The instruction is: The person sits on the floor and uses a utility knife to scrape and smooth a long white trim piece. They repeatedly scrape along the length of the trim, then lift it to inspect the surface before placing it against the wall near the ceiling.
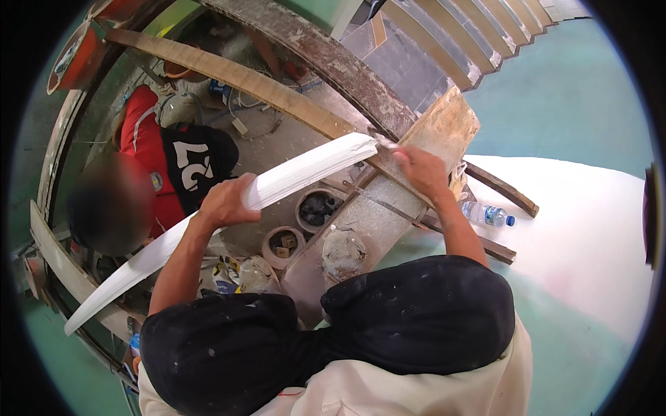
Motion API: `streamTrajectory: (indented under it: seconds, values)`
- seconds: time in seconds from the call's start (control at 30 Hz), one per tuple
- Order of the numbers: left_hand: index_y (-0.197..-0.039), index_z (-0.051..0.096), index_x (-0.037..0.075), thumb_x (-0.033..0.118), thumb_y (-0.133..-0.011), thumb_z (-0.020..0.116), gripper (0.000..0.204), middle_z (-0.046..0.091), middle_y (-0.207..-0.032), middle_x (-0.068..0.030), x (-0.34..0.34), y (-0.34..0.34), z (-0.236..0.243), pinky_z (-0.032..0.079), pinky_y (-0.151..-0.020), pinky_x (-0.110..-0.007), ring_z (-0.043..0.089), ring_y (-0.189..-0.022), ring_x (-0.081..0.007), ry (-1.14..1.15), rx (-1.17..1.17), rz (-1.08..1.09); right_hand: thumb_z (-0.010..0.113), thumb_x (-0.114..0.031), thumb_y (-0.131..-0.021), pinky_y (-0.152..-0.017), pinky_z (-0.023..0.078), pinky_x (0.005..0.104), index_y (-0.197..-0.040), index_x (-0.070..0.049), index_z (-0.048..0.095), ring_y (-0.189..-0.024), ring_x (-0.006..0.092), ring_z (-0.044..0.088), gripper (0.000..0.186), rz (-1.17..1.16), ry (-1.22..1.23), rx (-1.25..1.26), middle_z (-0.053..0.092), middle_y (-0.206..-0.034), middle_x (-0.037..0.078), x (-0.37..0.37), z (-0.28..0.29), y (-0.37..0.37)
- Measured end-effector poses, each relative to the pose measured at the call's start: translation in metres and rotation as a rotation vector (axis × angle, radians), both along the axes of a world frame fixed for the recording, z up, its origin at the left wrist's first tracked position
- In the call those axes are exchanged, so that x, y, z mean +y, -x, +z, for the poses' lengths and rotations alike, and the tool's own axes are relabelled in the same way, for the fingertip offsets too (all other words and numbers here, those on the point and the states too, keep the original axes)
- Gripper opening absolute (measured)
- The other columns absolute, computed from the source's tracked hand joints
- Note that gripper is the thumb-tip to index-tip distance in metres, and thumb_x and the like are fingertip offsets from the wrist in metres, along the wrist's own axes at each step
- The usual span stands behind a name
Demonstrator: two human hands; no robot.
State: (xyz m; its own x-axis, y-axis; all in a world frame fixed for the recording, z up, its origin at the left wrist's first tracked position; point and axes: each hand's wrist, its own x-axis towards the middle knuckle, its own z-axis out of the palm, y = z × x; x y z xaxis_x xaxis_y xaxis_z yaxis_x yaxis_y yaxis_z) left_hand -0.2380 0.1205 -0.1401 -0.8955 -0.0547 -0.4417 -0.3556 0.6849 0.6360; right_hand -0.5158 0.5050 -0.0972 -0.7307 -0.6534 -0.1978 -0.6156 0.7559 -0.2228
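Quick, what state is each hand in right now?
Left hand: closed, holding the long white ridged strip.
Right hand: near the strip's right end; blurred, grip cannot be told.

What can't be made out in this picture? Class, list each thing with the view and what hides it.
Head view: whether the right hand holds anything by the tip of the white strip; the hand covers it, and that spot is blurred.
Head view: what the dark contents of the round bucket are; too small.
Head view: the dark object at far right; cut off by the lens's black rim.
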Motion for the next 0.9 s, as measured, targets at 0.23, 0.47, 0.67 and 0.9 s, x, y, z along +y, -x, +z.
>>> streamTrajectory:
  seconds: [0.23,0.47,0.67,0.9]
  values:
    - [-0.132,0.065,0.008,0.036,-0.066,0.084,0.075,0.076,-0.11,-0.0233,-0.003,0.0,0.0,0.057,-0.091,-0.051,0.072,-0.104,-0.0441,-0.002,0.0,-0.014,0.055,-0.05,-0.109,-0.074,0.055,0.0514,-0.11,-0.011,0.07,-0.086,0.0407,0.074,0.043,0.078,0.082,-0.007,0.075,-0.089,0.019,-0.009,-0.001,-0.005]
    - [-0.126,0.065,0.007,0.035,-0.066,0.083,0.068,0.075,-0.106,-0.0235,0.004,0.0,0.005,0.056,-0.09,-0.051,0.072,-0.102,-0.0444,0.019,0.015,0.001,0.048,-0.053,-0.111,-0.078,0.055,0.0523,-0.122,-0.013,0.068,-0.091,0.0433,0.073,0.046,-0.213,0.047,-0.036,0.076,-0.096,0.02,0.02,-0.004,0.006]
    - [-0.122,0.065,0.007,0.034,-0.067,0.083,0.064,0.075,-0.103,-0.0235,0.001,-0.001,0.005,0.056,-0.088,-0.052,0.072,-0.1,-0.0444,-0.002,0.009,0.001,0.051,-0.05,-0.11,-0.079,0.055,0.0532,-0.119,-0.011,0.067,-0.093,0.0429,0.073,0.043,0.001,0.103,-0.143,0.076,-0.1,0.02,-0.023,-0.001,-0.046]
    - [-0.123,0.065,0.007,0.034,-0.066,0.083,0.066,0.076,-0.102,-0.0229,0.001,0.003,0.007,0.056,-0.087,-0.051,0.073,-0.099,-0.0441,-0.017,0.014,0.009,0.055,-0.046,-0.109,-0.077,0.056,0.0528,-0.112,-0.011,0.067,-0.091,0.0401,0.073,0.037,-0.08,-0.001,-0.006,0.076,-0.101,0.018,-0.013,0.0,-0.02]
